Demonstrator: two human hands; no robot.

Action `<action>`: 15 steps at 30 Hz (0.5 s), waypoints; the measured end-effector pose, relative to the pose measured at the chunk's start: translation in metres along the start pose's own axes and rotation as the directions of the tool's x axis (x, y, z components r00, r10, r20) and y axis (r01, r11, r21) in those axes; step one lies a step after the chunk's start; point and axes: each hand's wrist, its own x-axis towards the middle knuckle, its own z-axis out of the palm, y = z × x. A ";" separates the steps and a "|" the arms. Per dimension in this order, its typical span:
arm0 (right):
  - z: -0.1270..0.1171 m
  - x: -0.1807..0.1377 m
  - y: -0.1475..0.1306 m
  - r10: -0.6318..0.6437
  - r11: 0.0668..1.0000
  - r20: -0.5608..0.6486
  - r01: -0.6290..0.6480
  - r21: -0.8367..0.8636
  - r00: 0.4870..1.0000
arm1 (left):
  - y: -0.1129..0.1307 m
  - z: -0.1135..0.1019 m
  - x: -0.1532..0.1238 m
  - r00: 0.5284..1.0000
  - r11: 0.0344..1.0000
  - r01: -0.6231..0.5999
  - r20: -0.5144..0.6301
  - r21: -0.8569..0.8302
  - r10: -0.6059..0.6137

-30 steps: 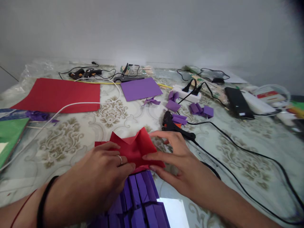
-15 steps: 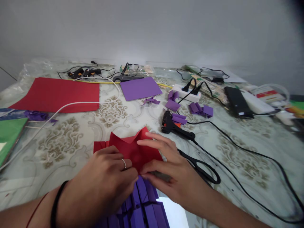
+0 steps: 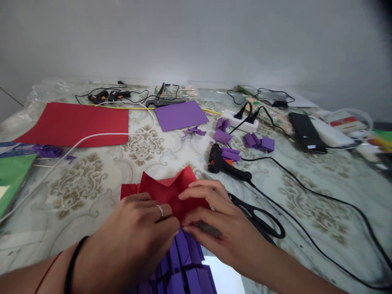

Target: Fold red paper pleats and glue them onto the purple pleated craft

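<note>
A folded piece of red paper [image 3: 167, 192] is pressed flat on the table [image 3: 306, 192], near the front edge, by both hands. The left hand [image 3: 134, 237] lies palm down on its near left part, fingers curled and closed on the paper's near edge; a thin ring is worn on one finger and a black band on the wrist. The right hand [image 3: 220, 228] is laid over the near right corner, fingertips pinched on the paper beside those of the left hand. The paper is matte and stiff, with two pointed corners raised at the far edge and a V-shaped notch between them.

Just in front of the hands a stack of purple folded strips [image 3: 186, 265] is seen, creased into narrow ridges; its near end is cut off by the picture's lower edge and part is hidden beneath the left hand. Black scissors [image 3: 260, 218] lie touching the right hand, their blades hidden under it. A black glue gun [image 3: 225, 165] lies farther back, its glossy cord trailing to the right. The table is covered by a cloth with a pale ornamental pattern under clear, shiny plastic. A flat red sheet [image 3: 76, 122] and a flat purple sheet [image 3: 180, 114] lie well apart at the back. Things at the far right edge are blurred and cannot be told apart.
</note>
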 end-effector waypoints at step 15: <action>-0.005 0.001 0.001 -0.011 1.000 0.004 0.011 -0.003 1.000 | 0.001 0.004 -0.001 0.997 1.000 0.010 -0.072 -0.011 -0.011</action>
